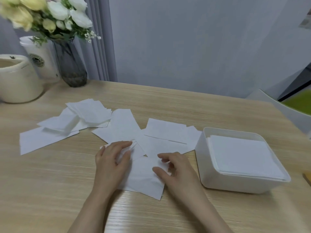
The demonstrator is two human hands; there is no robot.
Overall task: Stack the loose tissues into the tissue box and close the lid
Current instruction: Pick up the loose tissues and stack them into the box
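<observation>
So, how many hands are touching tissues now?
2: the left hand lies on the tissue nearest the person, the right hand at its right edge.

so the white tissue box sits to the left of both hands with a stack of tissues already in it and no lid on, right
Not quite: the head view shows the tissue box to the right of both hands, beside the right hand. The rest holds: a stack of tissues lies inside and no lid is on.
</observation>
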